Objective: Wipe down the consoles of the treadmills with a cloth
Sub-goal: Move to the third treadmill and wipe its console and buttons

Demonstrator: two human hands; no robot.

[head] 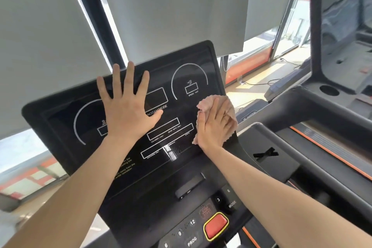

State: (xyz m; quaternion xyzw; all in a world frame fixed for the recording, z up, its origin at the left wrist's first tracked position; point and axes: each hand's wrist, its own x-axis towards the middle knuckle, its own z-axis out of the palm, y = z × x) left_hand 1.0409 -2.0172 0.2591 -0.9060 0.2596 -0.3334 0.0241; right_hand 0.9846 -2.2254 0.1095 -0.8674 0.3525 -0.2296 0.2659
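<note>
A black treadmill console [181,66] with white display outlines fills the middle of the head view, tilted back. My left hand [126,106] lies flat on its upper left part, fingers spread, holding nothing. My right hand [215,125] presses a pale pink cloth [211,101] against the console's right edge, beside the speed dial. The cloth bunches out above and to the right of the fingers.
Below the screen are number buttons and a red stop button [216,225] with a yellow rim. A second treadmill console [342,32] stands to the right, with a cup holder [329,90]. Grey window blinds [171,6] hang right behind the console.
</note>
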